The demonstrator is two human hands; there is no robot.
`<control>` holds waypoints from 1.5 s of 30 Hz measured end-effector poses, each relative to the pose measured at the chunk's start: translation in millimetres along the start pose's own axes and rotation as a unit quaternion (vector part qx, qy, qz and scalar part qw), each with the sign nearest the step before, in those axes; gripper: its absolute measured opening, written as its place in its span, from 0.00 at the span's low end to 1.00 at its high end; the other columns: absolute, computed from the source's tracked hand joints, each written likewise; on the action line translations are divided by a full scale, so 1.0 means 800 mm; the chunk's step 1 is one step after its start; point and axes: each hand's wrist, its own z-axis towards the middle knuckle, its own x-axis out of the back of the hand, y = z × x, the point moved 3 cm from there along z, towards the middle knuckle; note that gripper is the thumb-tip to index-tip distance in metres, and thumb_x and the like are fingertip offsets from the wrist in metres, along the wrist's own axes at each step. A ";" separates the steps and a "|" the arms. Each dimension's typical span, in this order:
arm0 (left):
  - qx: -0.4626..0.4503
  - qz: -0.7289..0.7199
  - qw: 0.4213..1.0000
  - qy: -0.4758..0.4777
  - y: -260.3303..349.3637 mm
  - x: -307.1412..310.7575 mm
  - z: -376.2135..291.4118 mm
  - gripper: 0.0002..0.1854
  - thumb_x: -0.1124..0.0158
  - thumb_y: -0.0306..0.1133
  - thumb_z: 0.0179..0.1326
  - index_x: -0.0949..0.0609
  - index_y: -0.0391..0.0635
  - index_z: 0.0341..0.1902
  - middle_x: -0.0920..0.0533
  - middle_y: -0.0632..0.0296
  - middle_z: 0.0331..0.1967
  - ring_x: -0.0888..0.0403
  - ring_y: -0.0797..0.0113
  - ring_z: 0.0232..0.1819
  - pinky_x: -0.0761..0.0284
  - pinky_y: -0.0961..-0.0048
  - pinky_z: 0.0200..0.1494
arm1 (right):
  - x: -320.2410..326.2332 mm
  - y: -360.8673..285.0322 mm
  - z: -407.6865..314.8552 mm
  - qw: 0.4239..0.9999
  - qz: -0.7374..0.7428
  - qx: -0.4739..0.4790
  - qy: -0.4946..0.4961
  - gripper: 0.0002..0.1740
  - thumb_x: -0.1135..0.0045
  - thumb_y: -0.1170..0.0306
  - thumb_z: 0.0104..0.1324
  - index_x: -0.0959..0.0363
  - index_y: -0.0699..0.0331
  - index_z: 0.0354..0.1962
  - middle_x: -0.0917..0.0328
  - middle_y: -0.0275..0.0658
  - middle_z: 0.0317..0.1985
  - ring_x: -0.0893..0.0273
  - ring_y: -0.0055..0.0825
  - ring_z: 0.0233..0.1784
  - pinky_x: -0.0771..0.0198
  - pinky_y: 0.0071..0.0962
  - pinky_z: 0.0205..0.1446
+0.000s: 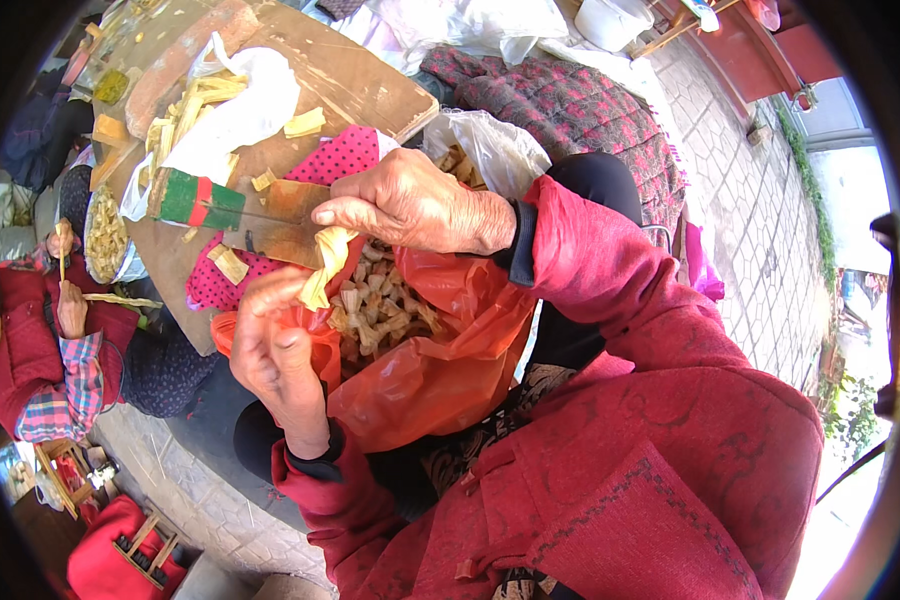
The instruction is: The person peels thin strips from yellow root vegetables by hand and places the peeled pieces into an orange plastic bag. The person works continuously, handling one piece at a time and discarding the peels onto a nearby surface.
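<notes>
My right hand [412, 199] pinches a twisted pale-yellow strip [331, 259] between thumb and finger. At the strip's lower end is my left hand [274, 345], its fingertips beside or touching the strip and its thumb apart. Just behind the strip stands a wooden block tool [289, 244] with a flat plate and a green part [202, 202] banded in red. Below my hands, an open red plastic bag [435, 382] in my lap holds many small dried, knot-like pieces [379, 300]. A pink dotted cloth [345, 157] lies partly under the tool.
The wooden board [337, 60] bears a white plastic bag [259, 97] with yellow strips [202, 97] and a long reddish block [187, 60]. Another person [52, 337] sits at left, holding a thin strip, near a bag of yellow pieces [106, 236]. A quilted cloth [570, 112] lies beyond my right arm.
</notes>
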 end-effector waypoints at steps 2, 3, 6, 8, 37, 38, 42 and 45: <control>0.065 -0.053 0.996 0.011 -0.008 -0.004 0.000 0.11 0.42 0.30 0.64 0.26 0.35 0.45 0.23 0.52 0.47 0.25 0.65 0.49 0.29 0.70 0.54 | -0.004 -0.002 -0.002 0.998 -0.065 0.013 -0.024 0.16 0.47 0.57 0.69 0.22 0.61 0.31 0.28 0.45 0.19 0.26 0.44 0.23 0.31 0.36 0.27; 0.092 -0.084 0.992 0.022 -0.012 -0.007 -0.001 0.11 0.42 0.28 0.64 0.27 0.36 0.47 0.23 0.52 0.47 0.25 0.65 0.49 0.30 0.70 0.55 | -0.007 -0.003 -0.004 0.995 -0.094 0.022 -0.032 0.16 0.47 0.57 0.68 0.22 0.60 0.30 0.28 0.44 0.19 0.26 0.45 0.23 0.31 0.37 0.26; 0.149 -0.047 0.988 -0.017 -0.023 -0.016 -0.004 0.12 0.41 0.17 0.60 0.28 0.40 0.46 0.23 0.63 0.41 0.26 0.77 0.42 0.29 0.80 0.46 | -0.018 -0.005 -0.008 0.992 -0.107 0.045 -0.059 0.16 0.48 0.56 0.68 0.23 0.58 0.30 0.29 0.43 0.17 0.25 0.44 0.22 0.31 0.37 0.25; 0.159 -0.032 0.986 -0.035 -0.027 -0.022 -0.006 0.11 0.40 0.16 0.58 0.27 0.41 0.42 0.24 0.67 0.35 0.28 0.82 0.35 0.32 0.85 0.38 | -0.021 -0.004 -0.010 0.995 -0.075 0.041 -0.041 0.14 0.48 0.57 0.68 0.22 0.57 0.32 0.28 0.41 0.17 0.25 0.42 0.21 0.30 0.35 0.25; 0.297 -0.063 0.946 0.114 -0.054 -0.021 -0.033 0.24 0.42 0.17 0.56 0.37 0.39 0.56 0.24 0.58 0.33 0.25 0.76 0.31 0.29 0.82 0.34 | -0.031 0.012 -0.013 0.966 -0.205 -0.140 -0.067 0.22 0.44 0.54 0.64 0.34 0.66 0.40 0.27 0.51 0.16 0.23 0.50 0.21 0.29 0.44 0.24; 0.298 -0.068 0.945 0.113 -0.054 -0.019 -0.033 0.23 0.42 0.16 0.56 0.36 0.39 0.56 0.23 0.58 0.33 0.23 0.74 0.31 0.28 0.82 0.35 | -0.032 0.009 -0.015 0.965 -0.218 -0.131 -0.070 0.23 0.43 0.54 0.64 0.34 0.68 0.38 0.29 0.50 0.15 0.24 0.48 0.18 0.30 0.41 0.21; 0.296 -0.037 0.948 0.110 -0.052 -0.007 -0.029 0.20 0.42 0.16 0.57 0.33 0.38 0.54 0.22 0.59 0.31 0.23 0.75 0.31 0.28 0.82 0.34 | -0.035 0.001 -0.017 0.966 -0.232 -0.093 -0.066 0.26 0.43 0.52 0.65 0.37 0.70 0.34 0.31 0.49 0.13 0.27 0.45 0.15 0.34 0.38 0.17; 0.278 -0.011 0.955 0.099 -0.052 0.005 -0.024 0.15 0.41 0.17 0.58 0.28 0.38 0.49 0.23 0.63 0.30 0.25 0.79 0.30 0.30 0.84 0.33 | -0.039 -0.001 -0.016 0.974 -0.183 -0.114 -0.071 0.27 0.44 0.51 0.65 0.36 0.70 0.34 0.32 0.49 0.12 0.27 0.46 0.15 0.34 0.39 0.17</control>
